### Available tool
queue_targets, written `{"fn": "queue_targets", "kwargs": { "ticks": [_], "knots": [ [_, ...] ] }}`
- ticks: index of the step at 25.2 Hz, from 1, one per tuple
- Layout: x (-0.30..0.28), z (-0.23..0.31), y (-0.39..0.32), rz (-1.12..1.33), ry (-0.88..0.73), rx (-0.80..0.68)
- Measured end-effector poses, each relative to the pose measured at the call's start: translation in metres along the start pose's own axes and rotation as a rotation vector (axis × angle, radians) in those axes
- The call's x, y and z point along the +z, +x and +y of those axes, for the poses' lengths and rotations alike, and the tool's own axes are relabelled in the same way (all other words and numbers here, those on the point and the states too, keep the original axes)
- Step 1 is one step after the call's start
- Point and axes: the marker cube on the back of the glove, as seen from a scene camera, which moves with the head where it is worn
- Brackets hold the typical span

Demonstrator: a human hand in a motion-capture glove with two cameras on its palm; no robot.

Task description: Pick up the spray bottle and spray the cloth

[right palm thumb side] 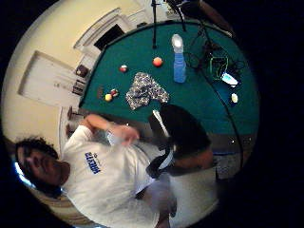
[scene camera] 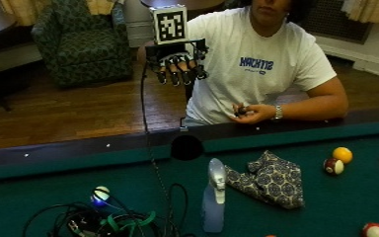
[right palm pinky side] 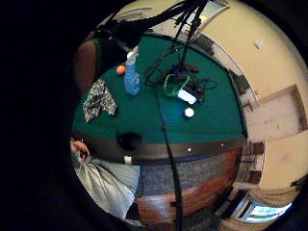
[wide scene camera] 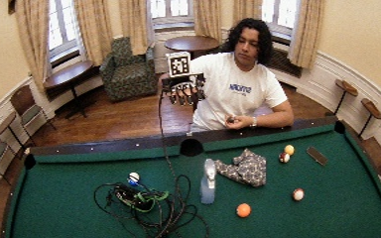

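A clear bluish spray bottle stands upright on the green felt of the pool table, a little in from the middle pocket. A crumpled patterned cloth lies on the felt right beside it, on the side away from the cables. My gloved right hand is raised in the air in front of the person's shoulder, well above and behind the table rail, far from both. Its fingers hang down relaxed and hold nothing. Both palm views show the bottle and the cloth small and distant.
A tangle of black and green cables and a white ball lie on the felt beside the bottle. A yellow ball, a striped ball and a red-and-white ball sit past the cloth. The bare hand rests on the rail with a small dark thing.
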Motion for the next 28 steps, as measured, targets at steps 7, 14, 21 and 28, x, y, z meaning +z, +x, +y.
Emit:
{"fn": "queue_targets", "kwargs": {
  "ticks": [7, 14, 21, 28],
  "knots": [
    [-0.002, -0.003, 0.003, 0.008, 0.008, 0.014],
    [0.000, -0.007, 0.004, 0.001, 0.010, 0.013],
    [-0.001, -0.009, 0.002, 0.014, 0.005, 0.025],
    [0.011, -0.025, 0.015, 0.039, 0.071, 0.051]
  ]
}}
